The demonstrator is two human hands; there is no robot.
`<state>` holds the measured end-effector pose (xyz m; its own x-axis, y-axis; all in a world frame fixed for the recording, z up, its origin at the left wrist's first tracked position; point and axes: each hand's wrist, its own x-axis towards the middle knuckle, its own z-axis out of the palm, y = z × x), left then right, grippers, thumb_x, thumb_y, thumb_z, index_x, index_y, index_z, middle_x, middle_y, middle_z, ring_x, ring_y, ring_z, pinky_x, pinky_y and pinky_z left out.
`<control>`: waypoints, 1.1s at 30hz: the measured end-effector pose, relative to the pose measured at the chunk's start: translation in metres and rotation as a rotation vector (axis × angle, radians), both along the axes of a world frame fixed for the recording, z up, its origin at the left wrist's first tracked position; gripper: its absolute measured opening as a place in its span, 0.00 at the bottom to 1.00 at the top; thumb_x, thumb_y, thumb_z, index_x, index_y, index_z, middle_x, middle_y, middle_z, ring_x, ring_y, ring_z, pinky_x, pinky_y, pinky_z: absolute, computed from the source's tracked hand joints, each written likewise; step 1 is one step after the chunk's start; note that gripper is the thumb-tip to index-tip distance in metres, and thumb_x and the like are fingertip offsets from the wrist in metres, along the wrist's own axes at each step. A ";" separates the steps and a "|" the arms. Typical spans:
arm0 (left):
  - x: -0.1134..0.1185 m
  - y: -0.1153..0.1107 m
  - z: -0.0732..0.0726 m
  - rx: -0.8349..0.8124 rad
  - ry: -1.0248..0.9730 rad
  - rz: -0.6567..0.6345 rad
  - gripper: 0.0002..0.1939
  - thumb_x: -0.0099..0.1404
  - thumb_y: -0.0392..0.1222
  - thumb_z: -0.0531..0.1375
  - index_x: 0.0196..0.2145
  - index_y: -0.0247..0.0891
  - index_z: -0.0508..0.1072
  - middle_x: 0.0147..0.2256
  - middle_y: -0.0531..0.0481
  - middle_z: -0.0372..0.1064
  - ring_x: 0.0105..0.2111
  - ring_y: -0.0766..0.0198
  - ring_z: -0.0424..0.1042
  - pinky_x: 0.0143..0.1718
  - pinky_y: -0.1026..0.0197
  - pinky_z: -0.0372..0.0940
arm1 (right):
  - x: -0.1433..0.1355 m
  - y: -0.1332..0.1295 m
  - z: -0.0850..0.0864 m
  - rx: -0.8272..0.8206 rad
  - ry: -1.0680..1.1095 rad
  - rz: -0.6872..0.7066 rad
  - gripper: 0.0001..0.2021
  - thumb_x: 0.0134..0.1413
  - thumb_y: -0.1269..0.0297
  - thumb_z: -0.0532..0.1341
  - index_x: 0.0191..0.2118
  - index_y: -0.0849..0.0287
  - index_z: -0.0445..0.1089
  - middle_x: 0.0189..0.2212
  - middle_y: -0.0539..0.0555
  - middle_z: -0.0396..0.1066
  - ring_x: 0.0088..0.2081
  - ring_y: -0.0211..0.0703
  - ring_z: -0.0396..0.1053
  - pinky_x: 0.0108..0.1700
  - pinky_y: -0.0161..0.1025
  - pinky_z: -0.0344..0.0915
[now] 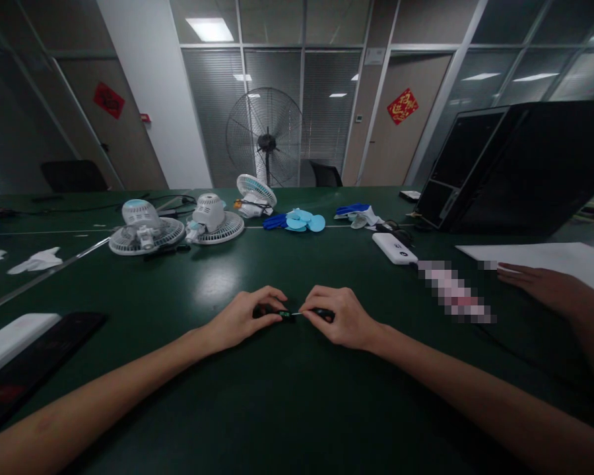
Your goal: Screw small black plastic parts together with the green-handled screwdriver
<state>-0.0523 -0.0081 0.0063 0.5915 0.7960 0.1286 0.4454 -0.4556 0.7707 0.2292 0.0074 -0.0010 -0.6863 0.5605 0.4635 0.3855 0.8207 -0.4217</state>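
My left hand (245, 318) is closed on a small dark object with greenish marks (286, 314), mostly hidden by the thumb and fingers. Facing it, my right hand (345, 318) grips a screwdriver (325, 314) with a black handle. Its thin metal shaft lies level and points left. The shaft's tip meets the end of the dark object; whether it enters it I cannot tell. Both hands are low over the dark green table (287, 396), with the fingertips a short gap apart.
Farther back stand small white fans (146, 227), light blue fan blades (304, 220) and gloves (359, 214). A white power bank (395, 249) lies to the right, near another person's hand (549, 284) on a white sheet (549, 257). A black case (519, 168) stands behind. At left lies a dark flat device (64, 349).
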 end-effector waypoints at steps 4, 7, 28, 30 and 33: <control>-0.001 -0.001 0.001 0.004 -0.001 -0.005 0.17 0.73 0.42 0.63 0.58 0.44 0.70 0.50 0.48 0.80 0.50 0.58 0.79 0.52 0.53 0.69 | -0.001 -0.001 -0.001 0.014 0.004 0.026 0.07 0.68 0.67 0.64 0.47 0.57 0.80 0.42 0.55 0.78 0.36 0.41 0.75 0.37 0.36 0.72; -0.001 -0.001 0.001 0.008 -0.003 -0.016 0.17 0.74 0.42 0.62 0.58 0.43 0.70 0.51 0.48 0.80 0.50 0.58 0.79 0.52 0.54 0.70 | -0.002 -0.001 0.000 -0.023 0.099 0.035 0.08 0.70 0.65 0.63 0.49 0.57 0.79 0.43 0.56 0.78 0.40 0.43 0.76 0.41 0.38 0.73; -0.022 0.020 -0.004 0.215 0.114 -0.014 0.14 0.76 0.42 0.58 0.55 0.46 0.78 0.52 0.48 0.78 0.52 0.57 0.76 0.55 0.56 0.68 | 0.000 0.001 -0.002 -0.029 0.128 0.020 0.08 0.70 0.67 0.64 0.50 0.56 0.79 0.44 0.55 0.77 0.41 0.43 0.76 0.44 0.39 0.74; -0.041 0.036 -0.005 0.242 0.157 0.081 0.15 0.75 0.43 0.57 0.55 0.45 0.78 0.53 0.47 0.78 0.53 0.56 0.75 0.57 0.54 0.67 | 0.000 0.000 -0.001 -0.035 0.128 0.027 0.08 0.70 0.67 0.64 0.50 0.56 0.79 0.44 0.55 0.77 0.42 0.43 0.76 0.44 0.39 0.74; -0.085 0.063 -0.008 0.247 0.230 0.288 0.17 0.74 0.46 0.57 0.54 0.44 0.79 0.53 0.46 0.78 0.54 0.52 0.75 0.59 0.52 0.67 | 0.000 0.001 -0.001 -0.042 0.139 0.040 0.08 0.70 0.67 0.64 0.50 0.57 0.79 0.45 0.55 0.77 0.41 0.42 0.76 0.43 0.39 0.75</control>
<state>-0.1369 0.0551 -0.0015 0.3855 0.8945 0.2264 0.7285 -0.4456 0.5203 0.2294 0.0081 -0.0018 -0.6393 0.5552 0.5320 0.2885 0.8145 -0.5034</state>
